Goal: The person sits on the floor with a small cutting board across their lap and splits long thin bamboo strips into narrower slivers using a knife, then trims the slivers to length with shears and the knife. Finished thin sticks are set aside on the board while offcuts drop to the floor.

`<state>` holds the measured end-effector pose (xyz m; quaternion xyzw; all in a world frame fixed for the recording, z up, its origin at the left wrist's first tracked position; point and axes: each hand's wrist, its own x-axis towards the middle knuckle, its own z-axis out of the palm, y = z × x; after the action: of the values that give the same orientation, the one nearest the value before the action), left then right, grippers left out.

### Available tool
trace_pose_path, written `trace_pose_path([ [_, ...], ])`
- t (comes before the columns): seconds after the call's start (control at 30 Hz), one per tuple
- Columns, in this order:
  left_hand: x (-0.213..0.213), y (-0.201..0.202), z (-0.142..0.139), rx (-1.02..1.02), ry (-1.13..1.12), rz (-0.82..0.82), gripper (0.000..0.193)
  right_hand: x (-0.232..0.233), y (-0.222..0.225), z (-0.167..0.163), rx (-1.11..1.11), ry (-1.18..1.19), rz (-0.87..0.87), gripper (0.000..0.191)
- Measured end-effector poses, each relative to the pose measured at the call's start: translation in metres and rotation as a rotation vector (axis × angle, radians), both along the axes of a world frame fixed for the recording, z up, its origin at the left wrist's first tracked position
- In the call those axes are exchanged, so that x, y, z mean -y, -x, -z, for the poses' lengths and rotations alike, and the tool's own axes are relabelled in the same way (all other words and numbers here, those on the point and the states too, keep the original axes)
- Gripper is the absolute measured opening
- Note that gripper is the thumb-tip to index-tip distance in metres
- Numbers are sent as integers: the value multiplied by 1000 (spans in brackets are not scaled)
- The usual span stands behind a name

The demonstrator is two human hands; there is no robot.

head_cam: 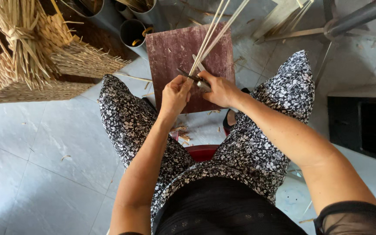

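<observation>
A bundle of thin pale bamboo strips [209, 39] runs from the top of the view down to the person's hands, which meet above a dark reddish rectangular wooden board [175, 52] lying on the floor between the knees. The left hand [175, 95] has its fingers curled tight around the lower ends of the strips, thumb pressed on top. The right hand [220, 90] is closed around the handle of a small knife with a dull metal blade [199, 66], and the blade lies against the strips just above the left hand's grip. Both forearms reach forward over trousers of black fabric with a small white flower print [127, 122]. A red plastic stool seat [202, 152] shows between the thighs, with pale shavings [181, 135] scattered on the grey tiled floor [44, 148] just in front of it. To the upper left stands a woven straw-coloured basket [18, 82] with loose fibre ends tied in a bunch on top. Grey cylindrical tubes [132, 32] stand behind the board, near the basket. At the upper right, grey metal bars [353, 19] cross above more pale strips lying on the floor.
</observation>
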<state>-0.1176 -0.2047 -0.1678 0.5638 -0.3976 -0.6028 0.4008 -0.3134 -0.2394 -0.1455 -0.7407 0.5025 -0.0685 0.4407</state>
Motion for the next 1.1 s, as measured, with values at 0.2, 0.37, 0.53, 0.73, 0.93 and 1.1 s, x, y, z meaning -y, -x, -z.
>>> trace_pose_path([
  [0.2, 8, -6, -4, -294, -214, 1, 15, -8, 1, 2, -92, -53, 51, 48],
  [0.37, 13, -37, -18, -120, -161, -32, 21, -8, -5, 6, -68, -52, -14, 51],
  [0.53, 8, -36, -17, -89, -91, -23, 25, 3, -10, 2, -93, -94, 34, 66],
  [0.73, -13, -49, -42, -134, -129, -9, 22, -19, -17, -13, -364, -51, -1, 76],
  [0.93, -32, -31, -64, 14, -17, 17, 22, -49, -50, -1, -417, 227, -19, 79],
  [1.1, -46, -31, -89, -161, -2, 24, 24, -58, -70, 1, -472, 432, -67, 98],
])
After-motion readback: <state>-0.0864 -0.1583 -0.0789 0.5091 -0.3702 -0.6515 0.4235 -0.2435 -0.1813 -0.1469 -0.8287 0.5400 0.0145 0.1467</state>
